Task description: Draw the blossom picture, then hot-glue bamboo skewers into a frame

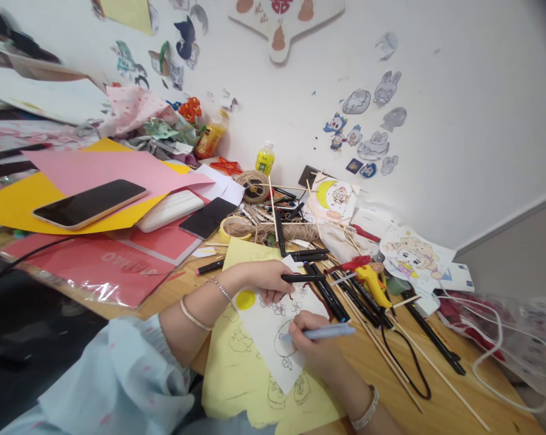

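My right fingers [300, 332] clamp a blue pen [330, 331] against the white paper [261, 335]; my left fingers [276, 295] pinch a black marker [305, 278] above it.

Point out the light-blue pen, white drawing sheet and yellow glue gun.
Light-blue pen [328, 332], head view: on its barrel.
White drawing sheet [267, 327], head view: on bare paper.
Yellow glue gun [373, 285], head view: on its body.
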Tool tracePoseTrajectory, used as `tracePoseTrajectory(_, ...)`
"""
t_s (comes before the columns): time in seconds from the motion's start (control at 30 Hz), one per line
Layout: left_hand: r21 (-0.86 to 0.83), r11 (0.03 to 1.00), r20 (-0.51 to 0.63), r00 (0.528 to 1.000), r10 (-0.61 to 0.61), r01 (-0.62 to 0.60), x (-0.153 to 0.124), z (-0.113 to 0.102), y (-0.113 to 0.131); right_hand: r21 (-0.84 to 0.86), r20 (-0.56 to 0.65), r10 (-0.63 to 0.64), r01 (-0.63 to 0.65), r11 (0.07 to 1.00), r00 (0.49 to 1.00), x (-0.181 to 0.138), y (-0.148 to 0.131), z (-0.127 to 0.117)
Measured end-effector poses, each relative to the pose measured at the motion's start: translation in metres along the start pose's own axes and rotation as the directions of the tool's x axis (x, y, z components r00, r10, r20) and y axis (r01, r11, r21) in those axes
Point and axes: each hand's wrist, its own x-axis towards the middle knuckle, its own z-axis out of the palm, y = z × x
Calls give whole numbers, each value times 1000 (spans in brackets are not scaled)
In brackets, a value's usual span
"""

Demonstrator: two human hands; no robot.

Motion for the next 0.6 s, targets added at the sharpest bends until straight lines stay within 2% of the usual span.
tracePoseTrajectory(0.6,3,1000,2,1000,18,-18,1,0,0,-11,-37,-6,6,1000,999,-1,3,1)
